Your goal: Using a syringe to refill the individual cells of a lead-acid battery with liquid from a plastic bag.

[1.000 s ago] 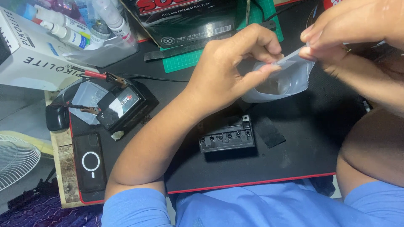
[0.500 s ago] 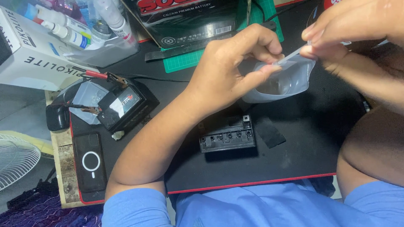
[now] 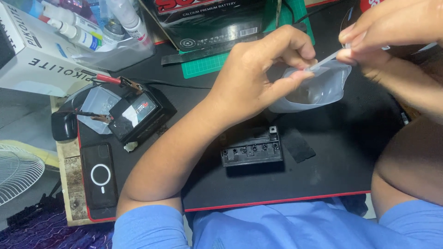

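A small clear plastic bag (image 3: 318,87) is held above the black mat (image 3: 350,157), at about 1 o'clock in the view. Its upper edge is pinched at the left by the thumb and fingers of the left hand (image 3: 258,78), which are closed narrowly on the film. The opposite edge is gripped between the thumb and fingertips of the right hand (image 3: 392,32), at 2 o'clock of the bag, likewise closed tight on the plastic. What lies inside the bag cannot be told.

Below the bag, at its 7 o'clock, a small black battery (image 3: 251,150) with a row of round holes rests on the mat, and a black square patch (image 3: 297,145) lies just beside it at 3 o'clock. Well apart at 9 o'clock, a second black battery (image 3: 136,115) is seen with a red clip (image 3: 117,81) attached. A black phone (image 3: 99,182) lies at 8 o'clock, near the mat's edge.
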